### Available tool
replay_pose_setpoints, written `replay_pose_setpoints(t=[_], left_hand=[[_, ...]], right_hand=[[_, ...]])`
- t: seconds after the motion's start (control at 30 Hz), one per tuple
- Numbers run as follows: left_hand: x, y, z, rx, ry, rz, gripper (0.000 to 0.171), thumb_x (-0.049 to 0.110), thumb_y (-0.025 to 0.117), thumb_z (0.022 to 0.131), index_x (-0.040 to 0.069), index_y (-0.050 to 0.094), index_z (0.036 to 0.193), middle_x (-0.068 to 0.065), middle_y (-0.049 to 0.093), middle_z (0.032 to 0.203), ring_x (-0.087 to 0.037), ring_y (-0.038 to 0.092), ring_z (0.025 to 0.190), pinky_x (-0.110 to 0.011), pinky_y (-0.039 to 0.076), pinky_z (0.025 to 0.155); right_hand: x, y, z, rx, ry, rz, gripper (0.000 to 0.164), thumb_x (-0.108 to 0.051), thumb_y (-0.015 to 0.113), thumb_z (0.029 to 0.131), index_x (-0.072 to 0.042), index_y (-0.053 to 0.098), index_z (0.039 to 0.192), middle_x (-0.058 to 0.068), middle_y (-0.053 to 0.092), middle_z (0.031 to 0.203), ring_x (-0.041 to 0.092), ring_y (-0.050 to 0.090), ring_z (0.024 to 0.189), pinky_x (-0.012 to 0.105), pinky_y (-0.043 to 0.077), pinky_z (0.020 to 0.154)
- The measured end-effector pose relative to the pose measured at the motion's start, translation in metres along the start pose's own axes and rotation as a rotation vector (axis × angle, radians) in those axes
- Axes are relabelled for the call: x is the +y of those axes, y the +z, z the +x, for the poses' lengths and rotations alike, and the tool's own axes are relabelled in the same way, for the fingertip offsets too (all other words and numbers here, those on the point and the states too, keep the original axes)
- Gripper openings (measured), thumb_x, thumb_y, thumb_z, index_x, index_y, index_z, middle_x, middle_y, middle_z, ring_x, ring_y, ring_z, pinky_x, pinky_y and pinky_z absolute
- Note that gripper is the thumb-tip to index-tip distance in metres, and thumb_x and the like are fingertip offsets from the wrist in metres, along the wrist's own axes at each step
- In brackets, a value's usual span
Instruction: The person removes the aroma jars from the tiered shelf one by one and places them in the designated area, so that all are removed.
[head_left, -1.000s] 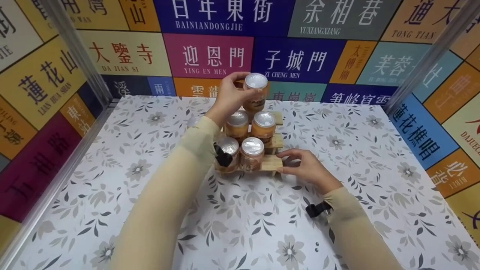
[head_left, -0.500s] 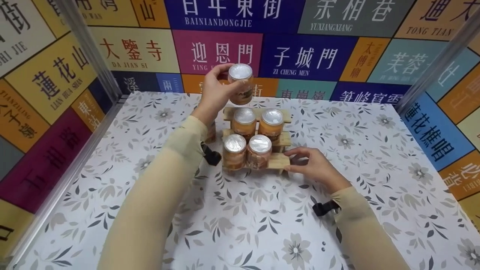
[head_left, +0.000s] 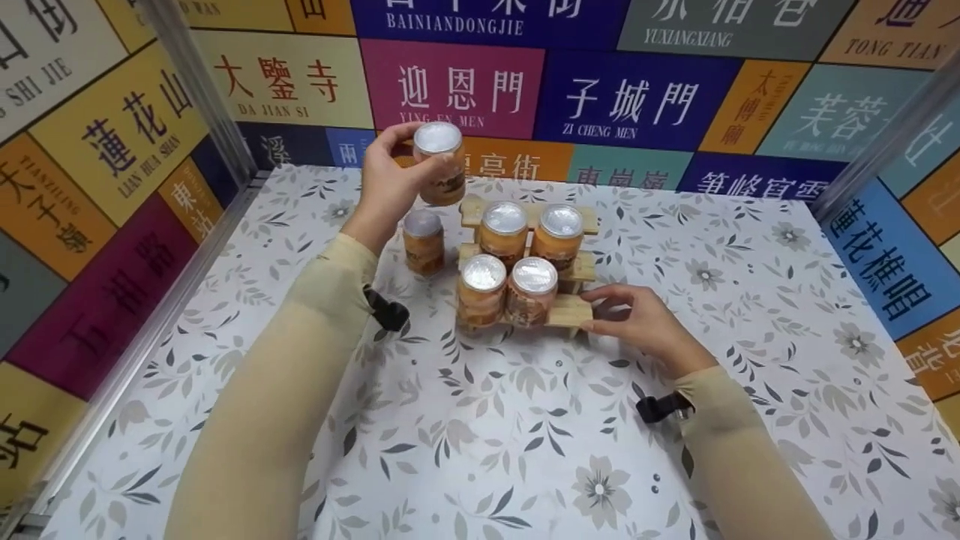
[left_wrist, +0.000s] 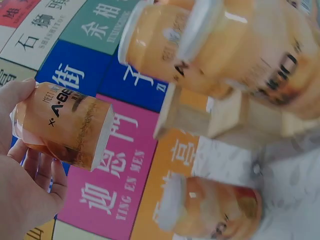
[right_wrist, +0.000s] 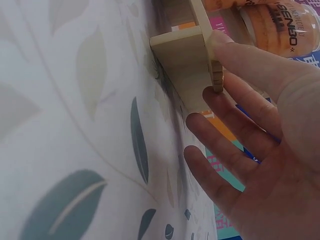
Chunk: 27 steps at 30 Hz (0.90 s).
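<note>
A silver-topped can (head_left: 442, 184) with an orange wrap is held up in my left hand (head_left: 386, 180), gripped between thumb and fingers. It is above the table, left of the top step of a small wooden tiered stand (head_left: 571, 309). Below it another such can (head_left: 424, 251) stands upright on the table. The stand's middle step bears two cans (head_left: 504, 229), and two more cans (head_left: 482, 292) sit on its bottom step. At the right end of that bottom step, my right hand (right_wrist: 265, 140) pinches the board's edge between thumb and fingers.
A floral-patterned cloth (head_left: 480, 435) covers the table. Colourful lettered panels (head_left: 457, 86) form walls at the back and sides. My sleeves bear black wrist straps (head_left: 664, 407) near both hands.
My left hand has carried the can leftward from the stand's top step. The table can left of the stand has come into full view. My right hand stays at the bottom step.
</note>
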<state>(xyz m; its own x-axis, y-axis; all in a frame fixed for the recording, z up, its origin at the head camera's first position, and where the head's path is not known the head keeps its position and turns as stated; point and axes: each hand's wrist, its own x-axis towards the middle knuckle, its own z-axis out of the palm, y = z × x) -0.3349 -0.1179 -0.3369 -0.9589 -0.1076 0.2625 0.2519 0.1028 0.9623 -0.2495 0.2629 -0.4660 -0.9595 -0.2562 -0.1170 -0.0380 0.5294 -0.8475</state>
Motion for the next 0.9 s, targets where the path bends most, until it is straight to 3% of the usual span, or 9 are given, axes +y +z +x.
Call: replay_pose_setpoints(t=[0.27, 0.4, 0.53, 0.9], left_hand=[[-0.017, -0.024, -0.005, 0.053, -0.057, 0.037, 0.057, 0.026, 0.089, 0.082, 0.016, 0.062, 0.132, -0.002, 0.059, 0.125, -0.016, 0.051, 0.117, -0.029, 0.046, 0.097], [-0.023, -0.041, -0.005, 0.084, -0.049, 0.038, 0.058, 0.028, 0.088, 0.084, 0.014, 0.062, 0.133, -0.003, 0.06, 0.129, -0.017, 0.052, 0.121, -0.032, 0.045, 0.102], [-0.028, -0.051, -0.005, 0.107, -0.082, 0.04, 0.058, 0.026, 0.087, 0.085, 0.015, 0.06, 0.136, -0.003, 0.059, 0.136, -0.016, 0.051, 0.124, -0.032, 0.045, 0.105], [-0.071, -0.08, -0.009, 0.167, -0.147, 0.108, 0.057, 0.019, 0.083, 0.086, 0.012, 0.059, 0.138, -0.005, 0.057, 0.137, -0.017, 0.048, 0.121, -0.03, 0.048, 0.1]], right_hand=[[0.0, 0.0, -0.002, -0.006, 0.013, 0.027, 0.055, -0.022, 0.088, 0.083, -0.01, 0.067, 0.133, 0.018, 0.068, 0.127, 0.034, 0.068, 0.114, 0.03, 0.057, 0.095], [-0.002, 0.001, 0.0, -0.007, 0.003, 0.017, 0.055, -0.023, 0.088, 0.083, -0.011, 0.068, 0.133, 0.017, 0.069, 0.127, 0.034, 0.068, 0.114, 0.029, 0.057, 0.095], [-0.001, -0.001, 0.0, -0.008, 0.015, 0.019, 0.055, -0.025, 0.087, 0.084, -0.011, 0.067, 0.133, 0.016, 0.068, 0.128, 0.034, 0.067, 0.115, 0.025, 0.057, 0.093], [0.002, 0.0, 0.0, 0.002, -0.027, 0.006, 0.049, -0.018, 0.086, 0.086, -0.009, 0.069, 0.131, 0.018, 0.07, 0.125, 0.031, 0.069, 0.112, 0.019, 0.055, 0.088]])
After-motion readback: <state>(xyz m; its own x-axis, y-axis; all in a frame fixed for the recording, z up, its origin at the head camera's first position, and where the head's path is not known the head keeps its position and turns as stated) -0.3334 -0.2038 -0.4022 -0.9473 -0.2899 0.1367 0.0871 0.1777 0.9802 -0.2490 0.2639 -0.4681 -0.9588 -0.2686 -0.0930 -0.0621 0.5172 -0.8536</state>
